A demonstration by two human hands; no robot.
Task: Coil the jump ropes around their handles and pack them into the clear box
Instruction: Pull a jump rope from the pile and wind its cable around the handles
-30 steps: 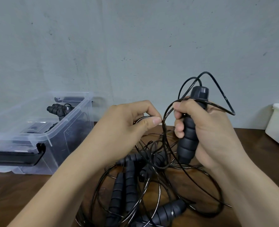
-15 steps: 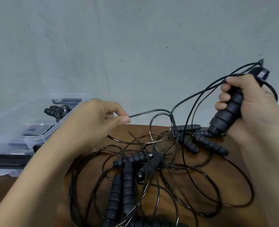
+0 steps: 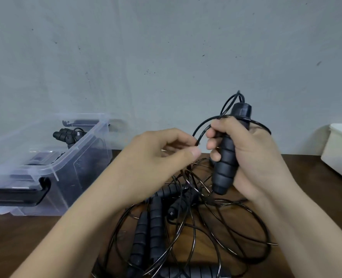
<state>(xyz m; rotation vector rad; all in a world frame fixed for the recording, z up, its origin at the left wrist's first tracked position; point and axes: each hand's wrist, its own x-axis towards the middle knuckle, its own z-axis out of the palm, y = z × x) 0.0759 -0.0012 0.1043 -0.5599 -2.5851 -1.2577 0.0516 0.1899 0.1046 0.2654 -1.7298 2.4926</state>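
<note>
- While the clear box (image 3: 82,167) stands at the far left of the table (image 3: 25,247), well apart from both hands, every finished bundle must be carried across to it. One coiled rope (image 3: 66,136) already lies inside near the rear wall. A loosely wound coil would probably spring open in transit or on landing.
- Left hand (image 3: 156,157): thumb and forefinger pinch the black cord (image 3: 203,135) just beside the raised handle. The cord looks thin, stiff and slick. A light pinch may let it slip, and the turn being laid would slacken.
- Loose heap (image 3: 156,217): several ribbed handles and crossed cords on the table, below and between the hands. The pinched cord runs down into this heap, and which handle there is its mate cannot be told. Drawing in slack could drag neighbouring ropes, tighten a crossing into a knot, or pull the pile towards the near edge.
- Raised handle (image 3: 226,157): held roughly upright above the heap, with the cord leaving its top cap in an open loop. Winding appears barely begun. Turns laid close to the cap may slide off over the end.
- Right hand (image 3: 256,157): fingers curled firmly round the ribbed grip. They cover most of the winding surface, so cord wrapped there could trap a finger or leave gaps when the hand shifts.
- White container (image 3: 340,153): at the right edge, apart from the work. A swinging cord tail might strike it, a minor hazard.
</note>
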